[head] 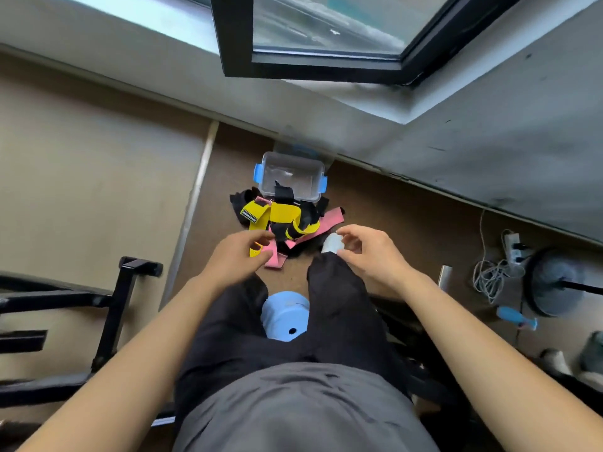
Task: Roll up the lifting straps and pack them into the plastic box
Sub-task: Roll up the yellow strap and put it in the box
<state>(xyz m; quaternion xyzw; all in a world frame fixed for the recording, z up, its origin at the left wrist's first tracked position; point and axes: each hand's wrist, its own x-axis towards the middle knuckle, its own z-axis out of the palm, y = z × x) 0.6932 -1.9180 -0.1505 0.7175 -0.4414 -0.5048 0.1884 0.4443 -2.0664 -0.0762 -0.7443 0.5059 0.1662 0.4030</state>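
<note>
1. The lifting straps (pixel 280 220) lie in one tangled pile on the floor (pixel 391 216), with yellow, pink and black mixed. None looks rolled yet.
2. The plastic box (pixel 290 176) sits on the far side of the pile, touching it. It looks open, and a black strap end (pixel 282 190) lies over its near rim. Being that close likely keeps packing a short reach.
3. Your left hand (pixel 239 256) is at the pile's near left edge, fingers curled about a yellow strap end (pixel 255 252). I can't tell if you actually pinch it.
4. Your right hand (pixel 367 252) hovers near right of the pile. Its fingers are loosely curled and hold nothing.
5. With both hands low and forward, this reads as the start, where you single out a first strap.
6. Risk: pulling one strap may drag the whole tangle, so use your free right hand to hold the rest down.
</note>
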